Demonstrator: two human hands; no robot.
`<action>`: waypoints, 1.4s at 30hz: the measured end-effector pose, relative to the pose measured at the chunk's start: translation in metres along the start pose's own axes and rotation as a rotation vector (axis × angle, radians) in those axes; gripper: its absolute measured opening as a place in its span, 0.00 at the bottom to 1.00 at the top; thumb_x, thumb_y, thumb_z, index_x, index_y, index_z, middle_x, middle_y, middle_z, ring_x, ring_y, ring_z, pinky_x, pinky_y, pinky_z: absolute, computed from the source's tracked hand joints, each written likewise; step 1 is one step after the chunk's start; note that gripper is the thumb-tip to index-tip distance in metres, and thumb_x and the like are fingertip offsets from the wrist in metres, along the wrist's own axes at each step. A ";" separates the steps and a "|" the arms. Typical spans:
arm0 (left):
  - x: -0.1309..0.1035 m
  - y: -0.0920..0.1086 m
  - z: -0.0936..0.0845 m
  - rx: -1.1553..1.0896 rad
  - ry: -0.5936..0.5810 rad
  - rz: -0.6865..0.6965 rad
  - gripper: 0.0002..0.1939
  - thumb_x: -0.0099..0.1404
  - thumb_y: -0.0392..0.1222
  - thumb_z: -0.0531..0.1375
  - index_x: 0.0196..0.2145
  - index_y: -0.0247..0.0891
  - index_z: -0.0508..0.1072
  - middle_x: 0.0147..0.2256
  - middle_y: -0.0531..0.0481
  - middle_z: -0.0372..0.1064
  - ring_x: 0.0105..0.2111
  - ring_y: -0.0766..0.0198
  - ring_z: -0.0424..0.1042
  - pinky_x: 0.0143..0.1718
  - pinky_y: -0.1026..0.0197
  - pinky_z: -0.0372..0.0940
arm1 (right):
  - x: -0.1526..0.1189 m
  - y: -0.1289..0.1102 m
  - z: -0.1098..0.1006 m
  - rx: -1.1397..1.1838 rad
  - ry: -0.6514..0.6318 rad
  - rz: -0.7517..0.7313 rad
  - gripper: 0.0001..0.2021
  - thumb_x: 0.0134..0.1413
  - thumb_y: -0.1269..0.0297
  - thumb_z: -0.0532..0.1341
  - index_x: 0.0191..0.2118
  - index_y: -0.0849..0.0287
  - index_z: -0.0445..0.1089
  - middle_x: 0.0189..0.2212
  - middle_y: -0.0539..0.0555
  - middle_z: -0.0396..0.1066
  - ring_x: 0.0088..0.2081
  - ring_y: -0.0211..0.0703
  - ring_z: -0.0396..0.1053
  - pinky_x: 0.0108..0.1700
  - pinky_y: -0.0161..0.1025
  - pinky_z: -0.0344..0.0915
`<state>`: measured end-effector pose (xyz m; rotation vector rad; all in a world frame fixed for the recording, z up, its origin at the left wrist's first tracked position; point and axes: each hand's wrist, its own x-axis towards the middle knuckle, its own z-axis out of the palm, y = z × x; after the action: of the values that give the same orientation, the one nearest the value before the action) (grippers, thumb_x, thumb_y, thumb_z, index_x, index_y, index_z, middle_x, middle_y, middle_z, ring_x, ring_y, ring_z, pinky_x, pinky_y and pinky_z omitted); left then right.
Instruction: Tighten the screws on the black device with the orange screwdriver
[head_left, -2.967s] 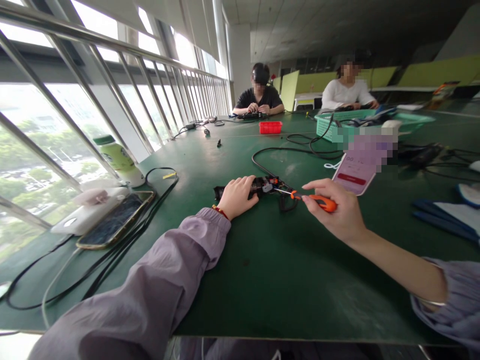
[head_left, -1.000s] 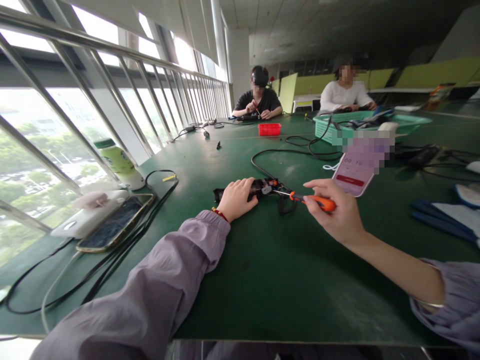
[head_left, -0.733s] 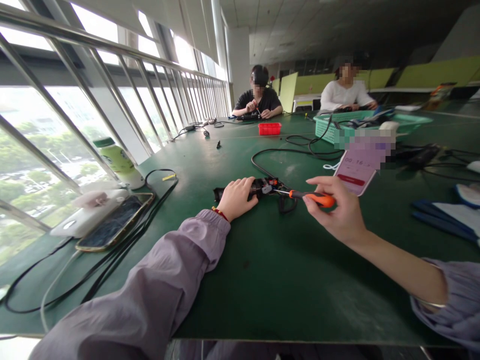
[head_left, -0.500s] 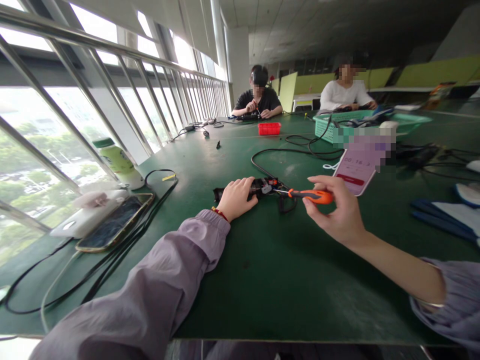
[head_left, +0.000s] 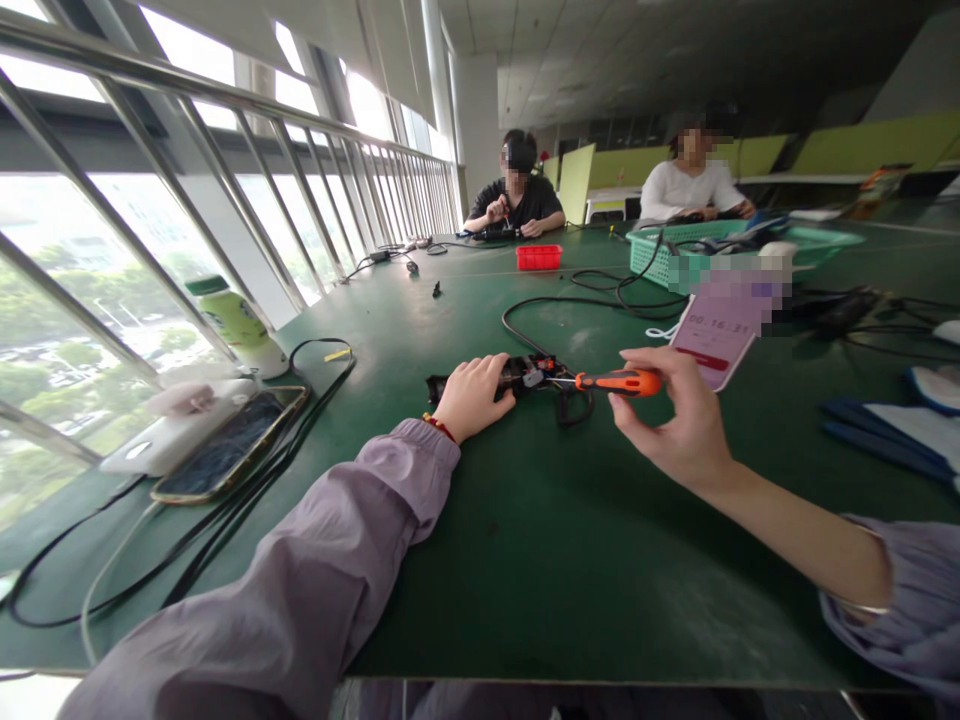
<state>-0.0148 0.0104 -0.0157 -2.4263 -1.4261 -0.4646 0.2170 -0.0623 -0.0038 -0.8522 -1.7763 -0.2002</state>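
My left hand (head_left: 472, 397) is wrapped over a black tube-shaped device (head_left: 512, 374) lying on the green table. At its right end the device is open, with small grey and red parts and wires showing. An orange and black screwdriver (head_left: 621, 382) lies level in my right hand (head_left: 679, 420), its handle between the thumb and fingers. The screwdriver's metal shaft points left and its tip is at the open end of the device; I cannot tell exactly what it touches. A black cable loops behind the device.
A phone with a timer (head_left: 714, 325) stands behind my right hand. Farther back are a red tray (head_left: 539, 258) and a green basket (head_left: 652, 262). Another phone (head_left: 232, 447), a bottle (head_left: 238, 325) and cables lie left. Two people sit across the table (head_left: 570, 560).
The screwdriver handle has turned a little in my right hand, and the fingers have shifted slightly. My left hand and the device stay in place.
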 end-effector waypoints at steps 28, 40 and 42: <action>0.000 0.000 0.001 -0.003 0.005 0.006 0.24 0.59 0.44 0.52 0.52 0.35 0.61 0.43 0.45 0.69 0.43 0.57 0.68 0.45 0.57 0.61 | 0.000 -0.001 0.000 -0.024 -0.096 0.048 0.12 0.49 0.66 0.60 0.42 0.55 0.64 0.28 0.51 0.68 0.31 0.42 0.68 0.33 0.40 0.66; -0.001 0.000 0.000 -0.012 0.004 0.007 0.24 0.59 0.44 0.52 0.52 0.34 0.61 0.43 0.45 0.69 0.43 0.56 0.68 0.46 0.56 0.61 | -0.001 -0.001 0.000 -0.023 -0.061 0.033 0.15 0.47 0.68 0.60 0.44 0.56 0.62 0.32 0.52 0.68 0.33 0.43 0.69 0.35 0.40 0.67; 0.000 0.000 0.000 -0.009 0.003 0.008 0.24 0.59 0.44 0.52 0.52 0.34 0.61 0.43 0.45 0.69 0.43 0.56 0.68 0.46 0.56 0.61 | -0.001 -0.001 -0.001 -0.036 -0.136 0.073 0.11 0.49 0.66 0.60 0.41 0.56 0.64 0.23 0.48 0.66 0.27 0.41 0.67 0.31 0.39 0.65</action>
<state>-0.0147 0.0097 -0.0155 -2.4369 -1.4151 -0.4730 0.2168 -0.0643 -0.0038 -0.9743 -1.8689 -0.1300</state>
